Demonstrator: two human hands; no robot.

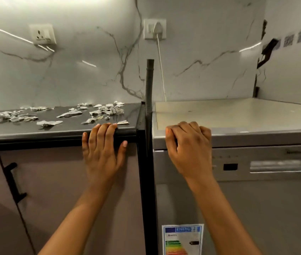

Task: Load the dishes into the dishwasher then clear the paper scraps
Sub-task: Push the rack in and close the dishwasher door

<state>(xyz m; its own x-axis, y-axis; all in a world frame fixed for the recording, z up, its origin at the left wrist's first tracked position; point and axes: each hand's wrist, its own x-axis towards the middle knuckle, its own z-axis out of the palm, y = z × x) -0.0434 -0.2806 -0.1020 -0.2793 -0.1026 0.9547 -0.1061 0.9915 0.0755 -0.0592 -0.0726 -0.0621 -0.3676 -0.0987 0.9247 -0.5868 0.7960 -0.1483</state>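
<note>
Grey dishwasher (256, 208) front fills lower right, door closed; energy label (183, 240) cut off at bottom edge, its print blurred. Control panel markings and handle recess (282, 165) hard to read. Right hand (188, 146) curled loosely at the dishwasher's top front corner, fingers bent under; cannot tell whether it grips anything. Left hand (102, 148) flat, fingers together, hooked over the dark countertop (35, 133) edge, holding nothing. Ribbed hose (148, 100) stands between counter and machine. Paper scraps (68, 114) lie scattered, crumpled, grey-white, farther back on the countertop, running out of frame at left.
</note>
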